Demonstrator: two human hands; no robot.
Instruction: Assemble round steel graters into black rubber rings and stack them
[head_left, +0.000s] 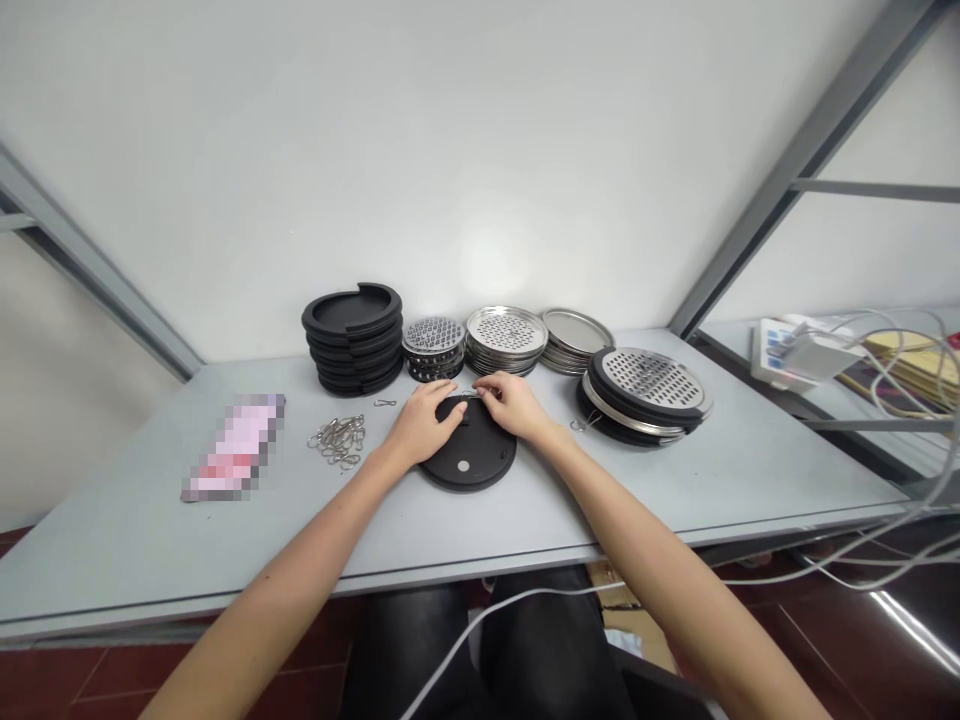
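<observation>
My left hand lies across the upper left of a round black disc, which has a small silver dot near its front. My right hand is at the disc's far right edge, its fingertips pinching a small metal wire clip partly hidden by my fingers. Left of the disc lies a heap of similar wire clips, with a single clip beyond it. To the right sits a round black-and-steel perforated assembly, with a wire clip at its edge.
Stacks of black rings, small perforated discs, perforated steel trays and plain steel plates line the back of the grey table. A pixelated packet lies left. Cables and a white power strip sit right.
</observation>
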